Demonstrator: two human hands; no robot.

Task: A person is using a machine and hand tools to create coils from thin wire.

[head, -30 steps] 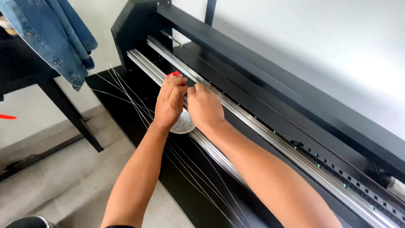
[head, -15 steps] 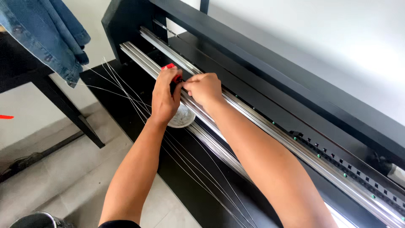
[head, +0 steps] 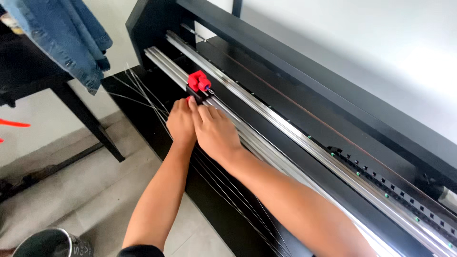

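A long black machine (head: 304,100) carries silver rails (head: 304,143) that run from upper left to lower right. A red clamp (head: 198,81) on a small black block (head: 209,94) sits on the front rail. My left hand (head: 180,123) and my right hand (head: 215,132) lie side by side on that rail just below the clamp. The fingertips of both meet at the black block. My left fingers are curled and my right fingers reach forward. Thin pale wires (head: 143,93) fan out under my forearms across the machine's front.
A blue denim garment (head: 66,33) hangs off a black table (head: 85,112) at the left. A dark metal cup (head: 50,242) stands on the grey tiled floor (head: 81,190) at the bottom left. A white wall (head: 381,38) lies behind the machine.
The round silver disc seen under my hands earlier is out of sight. My hands no longer cover the red clamp, which now shows in full above my fingertips. The view has shifted.
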